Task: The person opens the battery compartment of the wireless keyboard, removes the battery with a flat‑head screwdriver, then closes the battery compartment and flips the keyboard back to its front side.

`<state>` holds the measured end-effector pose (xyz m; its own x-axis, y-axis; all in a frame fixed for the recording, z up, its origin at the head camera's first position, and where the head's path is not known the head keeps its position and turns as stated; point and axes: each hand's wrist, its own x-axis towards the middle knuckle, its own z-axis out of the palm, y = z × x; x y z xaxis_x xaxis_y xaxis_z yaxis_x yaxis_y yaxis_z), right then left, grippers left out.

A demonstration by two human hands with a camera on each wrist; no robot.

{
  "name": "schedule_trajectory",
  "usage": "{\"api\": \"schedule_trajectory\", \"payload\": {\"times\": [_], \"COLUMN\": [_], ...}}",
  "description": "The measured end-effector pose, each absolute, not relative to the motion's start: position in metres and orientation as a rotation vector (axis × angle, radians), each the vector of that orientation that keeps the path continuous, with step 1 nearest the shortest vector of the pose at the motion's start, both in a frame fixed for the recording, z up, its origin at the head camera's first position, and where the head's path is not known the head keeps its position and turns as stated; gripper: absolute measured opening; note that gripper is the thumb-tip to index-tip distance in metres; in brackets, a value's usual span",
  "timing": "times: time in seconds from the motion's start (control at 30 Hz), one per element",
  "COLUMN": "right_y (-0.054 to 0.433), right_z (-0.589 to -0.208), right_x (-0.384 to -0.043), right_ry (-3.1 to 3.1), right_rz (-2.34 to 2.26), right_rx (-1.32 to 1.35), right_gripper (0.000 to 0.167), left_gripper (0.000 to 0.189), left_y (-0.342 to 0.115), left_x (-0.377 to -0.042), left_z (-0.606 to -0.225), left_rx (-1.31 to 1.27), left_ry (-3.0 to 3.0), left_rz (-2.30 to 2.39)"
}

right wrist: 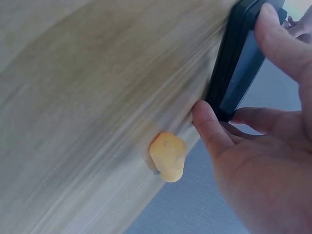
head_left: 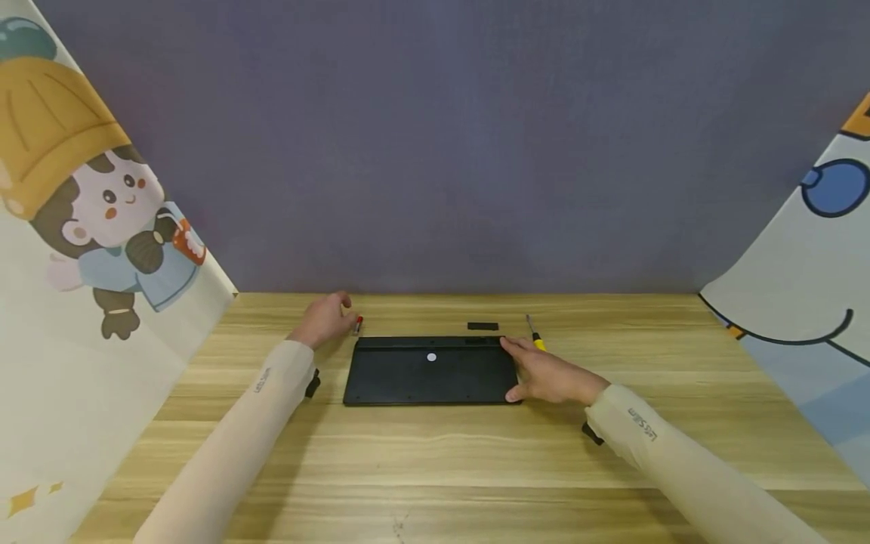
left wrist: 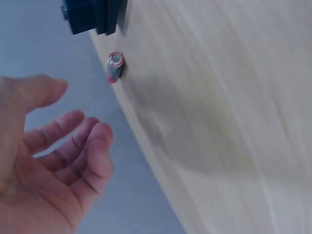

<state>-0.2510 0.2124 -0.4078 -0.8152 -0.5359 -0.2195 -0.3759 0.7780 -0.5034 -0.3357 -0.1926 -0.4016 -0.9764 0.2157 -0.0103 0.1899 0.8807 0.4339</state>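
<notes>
A black keyboard (head_left: pixel 408 381) lies face down on the table, a round white sticker near its middle. My right hand (head_left: pixel 549 372) grips its right end, thumb at the near corner and fingers at the far one; the right wrist view shows the keyboard's end (right wrist: pixel 239 63) between them. Past the far left corner lies a small red and silver battery (left wrist: pixel 115 67). My left hand (head_left: pixel 326 321) is beside that battery, its fingers loosely bent and apart from it, with nothing in them.
Behind the keyboard's far right part lies a small black battery cover (head_left: pixel 482 326). A screwdriver (head_left: pixel 539 343) with a yellow handle lies just beyond my right hand. The wooden table (head_left: pixel 421 468) ends at a grey-blue partition (head_left: pixel 435 151); printed panels stand at both sides.
</notes>
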Motion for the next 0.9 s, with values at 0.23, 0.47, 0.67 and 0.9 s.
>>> {"api": "schedule_trajectory", "payload": {"times": [0.23, 0.47, 0.67, 0.9], "right_y": [0.214, 0.215, 0.215, 0.214], "right_z": [-0.409, -0.409, -0.408, -0.409], "right_x": [-0.251, -0.252, -0.252, -0.253], "right_ry": [2.624, 2.623, 2.617, 2.612], "right_rz": [-0.645, -0.652, -0.644, -0.656], "right_rx": [-0.694, -0.708, -0.71, -0.692], "right_gripper": [0.097, 0.097, 0.097, 0.099], "left_gripper": [0.039, 0.076, 0.107, 0.113], "left_y": [-0.204, -0.213, -0.215, -0.215], "left_x": [-0.306, -0.274, -0.261, -0.256], "left_z": [-0.401, -0.409, -0.418, -0.421], "left_rx": [0.614, 0.685, 0.791, 0.808], "left_ry": [2.912, 2.728, 2.73, 2.77], "left_rz": [0.611, 0.75, 0.646, 0.583]}}
